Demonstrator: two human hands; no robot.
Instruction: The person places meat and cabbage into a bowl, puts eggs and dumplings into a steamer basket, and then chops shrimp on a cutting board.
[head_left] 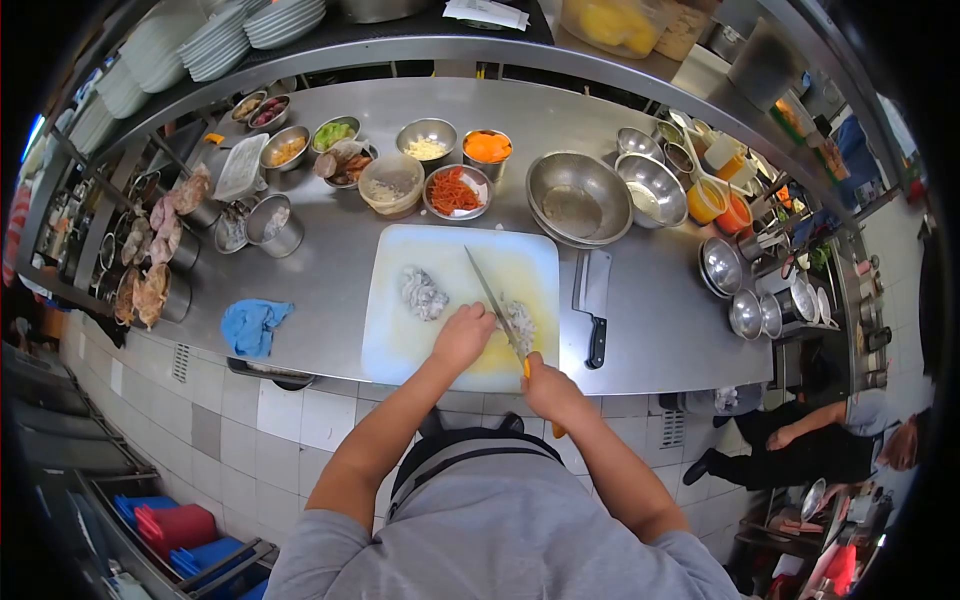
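Note:
My right hand (550,388) is wrapped round the yellow handle of a long knife (487,290), its blade slanting up and left over the white cutting board (400,350). To the left of the blade, my left hand (465,335) rests on the board with curled fingers; what they hold, if anything, is hidden. Beside the blade on the right lies a heap of chopped greyish-white pieces (522,322), perhaps raw seafood. A second greyish-white pile (423,293) sits farther left on the board.
A cleaver (592,310) lies just right of the board. Behind it stand large metal bowls (578,195), and bowls of shredded orange food (458,190) and other ingredients. A blue cloth (254,326) lies left. Another person (810,440) is at far right.

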